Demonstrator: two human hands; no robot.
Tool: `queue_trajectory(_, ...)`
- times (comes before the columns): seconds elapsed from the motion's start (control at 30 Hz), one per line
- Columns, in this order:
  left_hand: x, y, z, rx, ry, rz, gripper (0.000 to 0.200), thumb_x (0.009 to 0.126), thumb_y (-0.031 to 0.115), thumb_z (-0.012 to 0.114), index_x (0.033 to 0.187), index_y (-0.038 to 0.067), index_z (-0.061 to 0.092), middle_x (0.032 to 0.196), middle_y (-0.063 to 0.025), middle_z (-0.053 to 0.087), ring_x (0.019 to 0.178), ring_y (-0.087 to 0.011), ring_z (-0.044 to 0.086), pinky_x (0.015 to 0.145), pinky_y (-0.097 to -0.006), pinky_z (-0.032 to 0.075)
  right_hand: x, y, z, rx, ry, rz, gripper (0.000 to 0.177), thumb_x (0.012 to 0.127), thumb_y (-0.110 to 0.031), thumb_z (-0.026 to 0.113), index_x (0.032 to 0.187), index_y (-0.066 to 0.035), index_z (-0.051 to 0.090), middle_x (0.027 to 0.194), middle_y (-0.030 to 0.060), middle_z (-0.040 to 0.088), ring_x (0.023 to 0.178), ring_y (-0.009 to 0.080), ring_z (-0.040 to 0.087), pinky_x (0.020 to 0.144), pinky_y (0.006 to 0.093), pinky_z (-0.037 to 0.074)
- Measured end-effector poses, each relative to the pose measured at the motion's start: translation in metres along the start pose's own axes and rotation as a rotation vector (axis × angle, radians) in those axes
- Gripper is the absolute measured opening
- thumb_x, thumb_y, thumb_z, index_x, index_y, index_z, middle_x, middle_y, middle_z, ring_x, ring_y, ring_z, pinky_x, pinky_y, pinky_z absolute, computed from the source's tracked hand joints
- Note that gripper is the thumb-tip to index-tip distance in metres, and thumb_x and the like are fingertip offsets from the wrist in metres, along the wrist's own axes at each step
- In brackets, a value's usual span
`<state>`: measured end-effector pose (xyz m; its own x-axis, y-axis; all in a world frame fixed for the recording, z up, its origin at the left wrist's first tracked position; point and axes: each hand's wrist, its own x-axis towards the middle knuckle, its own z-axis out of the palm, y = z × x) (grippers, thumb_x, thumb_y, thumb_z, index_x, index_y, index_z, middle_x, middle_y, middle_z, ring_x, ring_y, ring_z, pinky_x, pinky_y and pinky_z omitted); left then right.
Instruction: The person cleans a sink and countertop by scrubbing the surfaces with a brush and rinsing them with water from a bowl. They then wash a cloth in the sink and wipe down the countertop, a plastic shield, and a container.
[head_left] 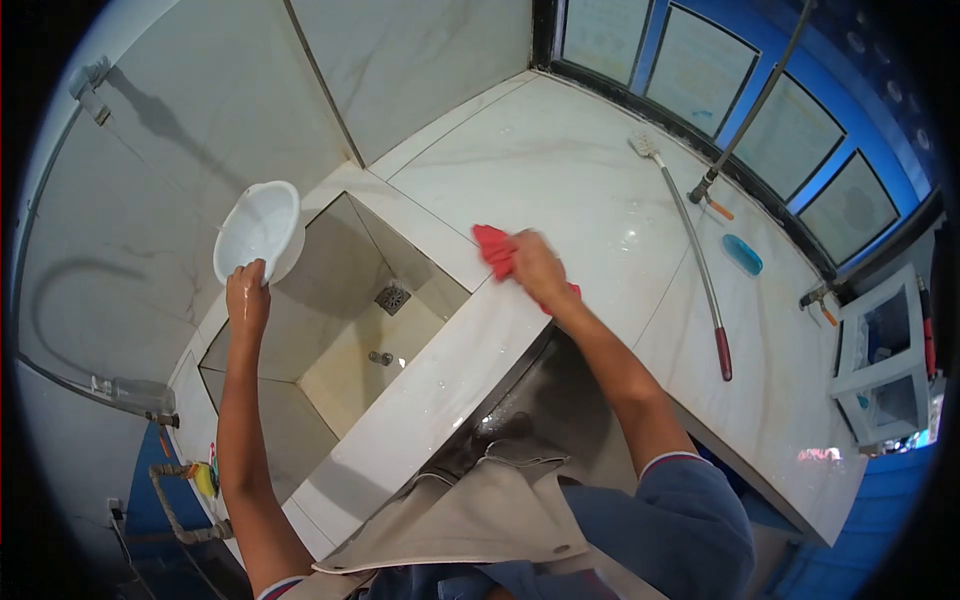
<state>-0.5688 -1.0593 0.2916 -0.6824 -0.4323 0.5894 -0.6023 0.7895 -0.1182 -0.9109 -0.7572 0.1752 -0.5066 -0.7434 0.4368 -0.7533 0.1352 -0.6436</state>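
Note:
My left hand grips the rim of a white plastic basin, which is tilted above the far left side of the sink. The hand looks wet. My right hand is closed over a red cloth and presses it on the white tiled counter near the sink's right corner. Part of the cloth shows on both sides of the hand. Below the basin, the tiled sink has a square drain and a small metal fitting at its bottom.
On the right counter lie a long-handled brush with a red grip and a blue oval brush or dish. A pipe with an orange-handled valve rises near the window. A white rack stands far right. A tap is on the left wall.

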Motion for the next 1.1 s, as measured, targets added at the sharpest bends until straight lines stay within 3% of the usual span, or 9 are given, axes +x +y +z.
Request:
queue_trajectory(0.07, -0.003, -0.005, 0.001, 0.034, -0.066, 0.003, 0.015, 0.067, -0.006, 0.054, 0.079, 0.004, 0.053, 0.072, -0.013, 0.056, 0.072, -0.0319, 0.052, 0.065, -0.0421, 0.041, -0.009, 0.028, -0.026, 0.346, 0.386, 0.106, 0.026, 0.086, -0.009, 0.038, 0.101, 0.004, 0.056, 0.093, 0.0161, 0.059, 0.09, 0.0257, 0.056, 0.083, 0.0342, 0.043)
queue_trajectory(0.23, -0.011, -0.019, 0.004, 0.015, -0.06, 0.072, 0.015, 0.067, -0.005, 0.054, 0.078, 0.004, 0.052, 0.072, -0.0125, 0.056, 0.072, -0.031, 0.052, 0.066, -0.0411, 0.041, -0.054, 0.099, -0.165, -0.063, 0.699, 0.249, 0.029, 0.086, -0.01, 0.038, 0.102, 0.005, 0.057, 0.097, 0.017, 0.061, 0.089, 0.0256, 0.058, 0.082, 0.0326, 0.044)
queue_trajectory(0.3, -0.012, -0.019, 0.005, 0.011, -0.055, 0.072, 0.015, 0.067, -0.005, 0.055, 0.079, 0.003, 0.053, 0.072, -0.0122, 0.056, 0.072, -0.0307, 0.052, 0.066, -0.0408, 0.042, -0.084, 0.183, -0.188, 0.102, 0.654, 0.384, 0.035, 0.088, -0.019, 0.041, 0.11, 0.003, 0.054, 0.11, 0.0205, 0.056, 0.102, 0.0294, 0.054, 0.091, 0.0368, 0.04)
queue_trajectory(0.37, -0.012, -0.02, 0.005, -0.044, 0.001, 0.09, 0.017, 0.067, -0.006, 0.055, 0.082, 0.003, 0.054, 0.073, -0.0123, 0.056, 0.072, -0.0309, 0.052, 0.066, -0.0404, 0.042, -0.089, 0.184, -0.187, -0.863, 0.206, 0.722, 0.048, 0.088, -0.033, 0.043, 0.123, 0.0, 0.047, 0.128, 0.0225, 0.045, 0.117, 0.0352, 0.043, 0.1, 0.0419, 0.031)
queue_trajectory(0.4, -0.012, -0.021, 0.004, -0.042, 0.005, 0.09, 0.017, 0.067, -0.006, 0.055, 0.082, 0.003, 0.054, 0.073, -0.0123, 0.056, 0.072, -0.0309, 0.052, 0.066, -0.0404, 0.042, -0.087, 0.161, -0.173, -0.777, 0.36, 0.742, 0.058, 0.087, -0.041, 0.044, 0.131, -0.005, 0.039, 0.137, 0.0231, 0.034, 0.125, 0.0394, 0.033, 0.104, 0.0448, 0.026)
queue_trajectory(0.63, -0.008, -0.021, 0.013, -0.004, -0.054, 0.052, 0.021, 0.065, -0.008, 0.055, 0.084, 0.001, 0.055, 0.078, -0.0121, 0.057, 0.073, -0.0317, 0.052, 0.066, -0.0404, 0.041, 0.052, 0.238, -0.057, -1.077, 0.291, 0.268, 0.045, 0.079, -0.023, 0.049, 0.12, -0.004, 0.05, 0.126, 0.024, 0.045, 0.107, 0.0382, 0.05, 0.089, 0.0443, 0.041)
queue_trajectory(0.87, 0.004, -0.009, 0.021, 0.059, -0.092, -0.013, 0.027, 0.064, -0.009, 0.055, 0.09, 0.0, 0.056, 0.08, -0.0126, 0.058, 0.075, -0.0318, 0.053, 0.066, -0.0404, 0.042, 0.145, 0.035, 0.135, -0.056, -0.032, 0.1, 0.031, 0.08, -0.009, 0.044, 0.107, -0.006, 0.058, 0.106, 0.0191, 0.056, 0.091, 0.0358, 0.053, 0.082, 0.043, 0.042)
queue_trajectory(0.93, 0.005, -0.009, 0.025, 0.075, -0.075, 0.005, 0.028, 0.064, -0.009, 0.056, 0.09, 0.0, 0.056, 0.081, -0.0127, 0.058, 0.076, -0.0318, 0.053, 0.066, -0.0403, 0.042, 0.147, -0.002, 0.183, -0.034, 0.021, -0.281, 0.033, 0.075, -0.005, 0.05, 0.106, -0.007, 0.06, 0.104, 0.0159, 0.057, 0.089, 0.0345, 0.05, 0.079, 0.0411, 0.044)
queue_trajectory(1.1, 0.008, -0.009, 0.028, 0.134, -0.071, 0.031, 0.029, 0.063, -0.009, 0.057, 0.091, 0.0, 0.056, 0.08, -0.0126, 0.058, 0.076, -0.0318, 0.053, 0.066, -0.04, 0.042, 0.171, -0.028, 0.23, 0.842, 0.036, 0.068, 0.029, 0.078, 0.0, 0.045, 0.101, -0.006, 0.063, 0.102, 0.0168, 0.057, 0.096, 0.0292, 0.054, 0.084, 0.0346, 0.043)
